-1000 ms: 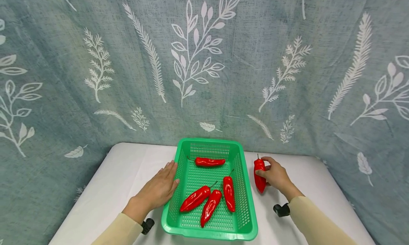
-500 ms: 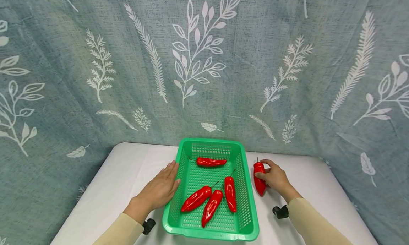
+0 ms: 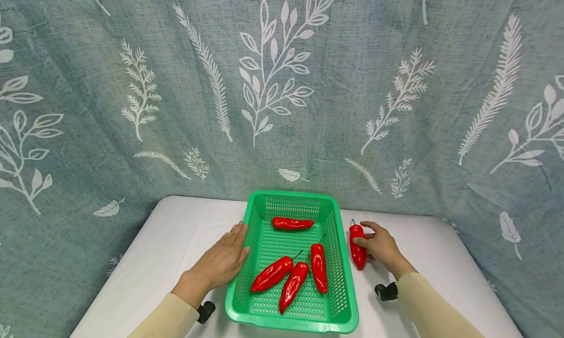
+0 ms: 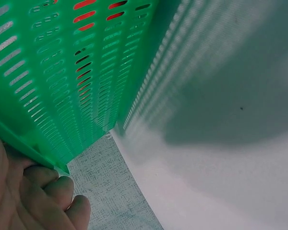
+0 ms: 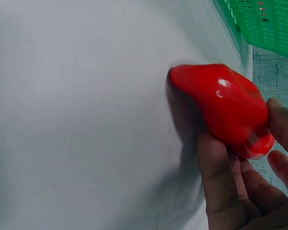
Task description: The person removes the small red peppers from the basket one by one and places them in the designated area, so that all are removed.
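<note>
Since the earlier frames, the held red pepper [image 3: 356, 253] has shifted slightly nearer the green perforated basket [image 3: 291, 325] and toward the person, together with the right hand [image 3: 382, 247]; the basket and the left hand [image 3: 216, 259] keep their places. From my post I read the head view left to right. Next to a cream sleeve [image 3: 169, 318] and a black wrist camera [image 3: 205, 312], I see the left hand released, fingers extended along the basket's left rim and touching it. Inside the basket, which stands on the white tabletop [image 3: 154, 250], I count four glossy peppers: a slanting pepper [image 3: 271, 275], a near-middle pepper [image 3: 293, 289] just beside it, a crosswise pepper [image 3: 292, 224] by the far wall, and a lengthwise pepper [image 3: 319, 269] toward the right wall. Just outside that wall I find the held red pepper, stem pointing away from the person, grasped between the right hand's thumb and fingers. I cannot tell whether its full length rests on the tabletop. Behind hangs a grey-green curtain [image 3: 326, 147] printed with white leaves.
</note>
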Demonstrator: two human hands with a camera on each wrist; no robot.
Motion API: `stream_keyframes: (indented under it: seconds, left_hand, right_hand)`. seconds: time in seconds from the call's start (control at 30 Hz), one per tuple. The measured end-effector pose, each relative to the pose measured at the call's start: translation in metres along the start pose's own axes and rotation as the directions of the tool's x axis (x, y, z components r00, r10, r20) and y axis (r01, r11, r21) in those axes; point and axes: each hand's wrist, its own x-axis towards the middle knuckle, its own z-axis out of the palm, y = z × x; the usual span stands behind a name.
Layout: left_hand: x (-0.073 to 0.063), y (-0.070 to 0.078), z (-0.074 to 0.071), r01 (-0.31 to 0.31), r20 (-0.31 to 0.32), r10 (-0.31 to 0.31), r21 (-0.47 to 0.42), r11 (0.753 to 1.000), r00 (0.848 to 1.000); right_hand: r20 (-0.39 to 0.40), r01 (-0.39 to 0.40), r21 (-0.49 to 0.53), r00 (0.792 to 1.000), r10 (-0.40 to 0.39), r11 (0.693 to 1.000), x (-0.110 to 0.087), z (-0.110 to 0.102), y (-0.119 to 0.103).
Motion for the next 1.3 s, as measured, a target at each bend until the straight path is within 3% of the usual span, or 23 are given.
stream_keyframes:
  seconds: [0.7,0.9,1.07,1.3]
  left_hand:
    - [-0.001,0.0,-0.001,0.01,0.014,-0.01,-0.021,1.0,1.0]
    - [-0.001,0.0,-0.002,0.008,0.006,-0.008,-0.021,1.0,1.0]
    - [0.001,0.0,-0.003,0.003,0.006,-0.003,-0.017,1.0,1.0]
    - [-0.001,0.0,-0.005,-0.001,0.006,0.001,-0.005,1.0,1.0]
  right_hand:
    - [-0.001,-0.022,0.036,1.0,0.022,0.999,-0.005,0.0,0.006]
    - [-0.016,0.022,0.002,1.0,-0.022,1.0,-0.006,-0.002,0.006]
    - [-0.058,0.062,-0.085,0.996,-0.067,0.994,-0.01,-0.007,0.0]
    - [-0.097,0.131,-0.138,0.985,-0.145,0.982,-0.02,-0.016,-0.025]
